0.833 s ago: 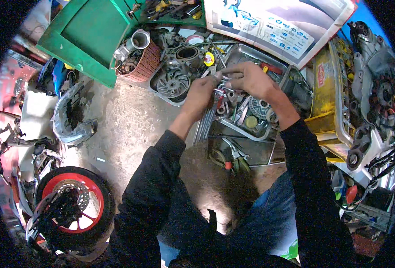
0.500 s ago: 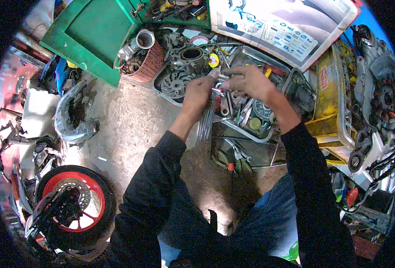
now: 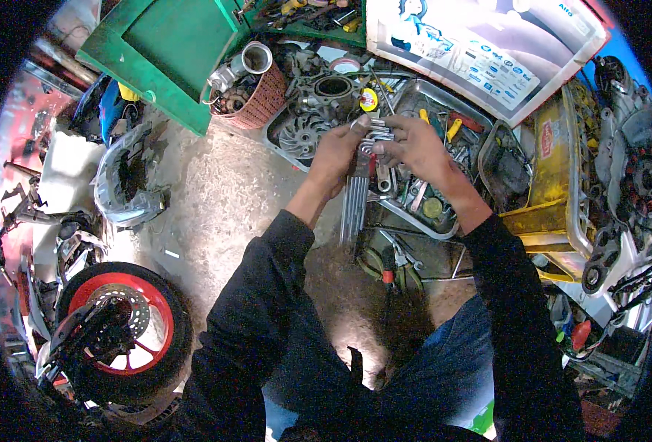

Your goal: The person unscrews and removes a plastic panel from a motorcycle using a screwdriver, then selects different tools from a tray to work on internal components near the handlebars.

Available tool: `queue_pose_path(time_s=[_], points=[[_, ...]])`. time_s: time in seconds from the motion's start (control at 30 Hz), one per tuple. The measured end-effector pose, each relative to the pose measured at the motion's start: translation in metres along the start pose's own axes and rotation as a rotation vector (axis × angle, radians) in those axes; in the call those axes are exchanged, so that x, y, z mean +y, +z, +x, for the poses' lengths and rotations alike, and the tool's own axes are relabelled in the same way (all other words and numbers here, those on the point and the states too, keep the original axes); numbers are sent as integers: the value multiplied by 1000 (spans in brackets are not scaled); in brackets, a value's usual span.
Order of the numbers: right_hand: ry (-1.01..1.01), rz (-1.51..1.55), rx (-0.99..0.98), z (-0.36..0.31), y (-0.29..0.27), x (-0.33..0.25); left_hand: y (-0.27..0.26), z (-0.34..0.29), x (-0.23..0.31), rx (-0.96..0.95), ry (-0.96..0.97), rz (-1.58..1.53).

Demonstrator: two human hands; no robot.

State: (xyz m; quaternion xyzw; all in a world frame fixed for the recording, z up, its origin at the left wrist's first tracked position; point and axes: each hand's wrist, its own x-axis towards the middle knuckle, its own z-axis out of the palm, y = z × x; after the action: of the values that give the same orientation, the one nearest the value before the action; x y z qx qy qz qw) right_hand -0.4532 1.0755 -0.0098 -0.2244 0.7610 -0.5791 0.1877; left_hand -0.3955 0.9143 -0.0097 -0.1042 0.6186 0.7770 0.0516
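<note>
A set of hex keys (image 3: 353,208) hangs over the metal tray, long shafts pointing down toward me and short bent ends at the top. Closed around its upper part is my left hand (image 3: 338,153), thumb near the bent ends. My right hand (image 3: 419,149) is at the other side, its fingers bent and pinching at the short ends; the exact key under the fingertips is partly hidden. Beneath the hands, the tray (image 3: 444,235) holds wrenches, a round brass-coloured part (image 3: 433,208) and other tools.
Left of the tools stands a pink basket (image 3: 263,103) of parts beside an open green cabinet door (image 3: 167,62). Pliers (image 3: 389,276) and a wrench lie nearer me. A yellow crate (image 3: 547,166) stands right; a red-rimmed wheel (image 3: 165,313) lies lower left.
The view has shifted slightly, so the scene sits a little further right. My right fingers have drawn in on the bent ends, and the keys' short ends show more plainly.
</note>
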Motion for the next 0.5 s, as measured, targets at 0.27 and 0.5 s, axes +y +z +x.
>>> queue_pose_path(time_s=[0.27, 0.5], points=[[139, 199, -185, -5, -20, -10, -6, 2, -7, -87, 19, 33], [-229, -181, -66, 3, -17, -8, 0, 0, -7, 26, 17, 87]])
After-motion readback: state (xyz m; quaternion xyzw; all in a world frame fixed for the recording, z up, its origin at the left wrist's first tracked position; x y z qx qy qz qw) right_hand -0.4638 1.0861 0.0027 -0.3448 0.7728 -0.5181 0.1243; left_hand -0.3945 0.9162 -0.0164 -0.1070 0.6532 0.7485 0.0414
